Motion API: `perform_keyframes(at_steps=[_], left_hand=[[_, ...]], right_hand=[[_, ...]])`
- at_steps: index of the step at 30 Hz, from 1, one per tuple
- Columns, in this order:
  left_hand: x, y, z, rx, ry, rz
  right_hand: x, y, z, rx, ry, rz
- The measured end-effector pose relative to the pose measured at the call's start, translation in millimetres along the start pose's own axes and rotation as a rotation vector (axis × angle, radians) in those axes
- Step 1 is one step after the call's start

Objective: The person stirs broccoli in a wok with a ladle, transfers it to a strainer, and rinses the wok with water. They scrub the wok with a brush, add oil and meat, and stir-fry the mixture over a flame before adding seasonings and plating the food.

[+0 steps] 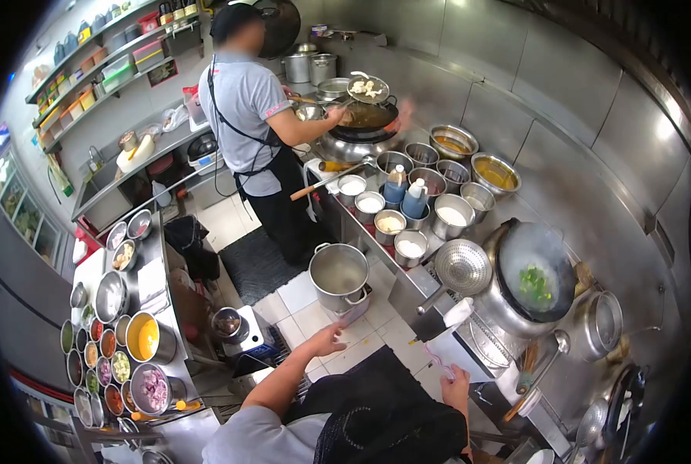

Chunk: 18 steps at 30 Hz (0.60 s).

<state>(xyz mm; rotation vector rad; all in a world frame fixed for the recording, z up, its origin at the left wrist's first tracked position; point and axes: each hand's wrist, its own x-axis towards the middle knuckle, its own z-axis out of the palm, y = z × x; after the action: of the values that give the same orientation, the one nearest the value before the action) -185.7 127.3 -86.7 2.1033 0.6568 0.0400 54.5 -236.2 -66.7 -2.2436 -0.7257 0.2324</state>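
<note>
My left hand (326,341) reaches forward over the tiled floor with its fingers stretched out and nothing in them. Just ahead of it stands a tall two-handled stock pot (338,276) holding cloudy liquid. My right hand (455,383) is beside the stove counter, its fingers closed on the near end of a thin, wavy pinkish strip (436,360). Farther to the right, a wok (533,272) holds chopped green vegetables (534,285) under rising steam. A perforated strainer ladle (463,267) lies left of the wok, with a white cloth (458,312) near its handle.
A co-worker (249,116) at the far stove holds a strainer (368,88) of pale food over another wok. Seasoning pots and two squeeze bottles (415,199) line the counter. Ingredient bowls crowd the left table, including red onion (155,388). A black mat (260,263) covers some floor.
</note>
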Motion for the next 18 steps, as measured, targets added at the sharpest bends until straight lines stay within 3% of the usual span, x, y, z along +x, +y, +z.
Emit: perform_keyframes(at_steps=[1,5,9,13,18], left_hand=[[-3,-19,7,0.042,0.088,0.029],[-18,-37,6,0.106,-0.034,-0.09],[-1,-27,-29,0.116,-0.146,-0.075],[19,74,-134,0.168,-0.091,-0.053],[8,214,-251,0.47,0.088,0.131]], right_hand=[[1,-6,-1,0.003,-0.02,0.018],[-5,-10,6,-0.026,-0.08,0.015],[-20,-8,21,-0.094,-0.244,0.029],[-24,-7,32,-0.09,-0.405,0.086],[-18,-6,52,-0.056,-0.385,0.009]])
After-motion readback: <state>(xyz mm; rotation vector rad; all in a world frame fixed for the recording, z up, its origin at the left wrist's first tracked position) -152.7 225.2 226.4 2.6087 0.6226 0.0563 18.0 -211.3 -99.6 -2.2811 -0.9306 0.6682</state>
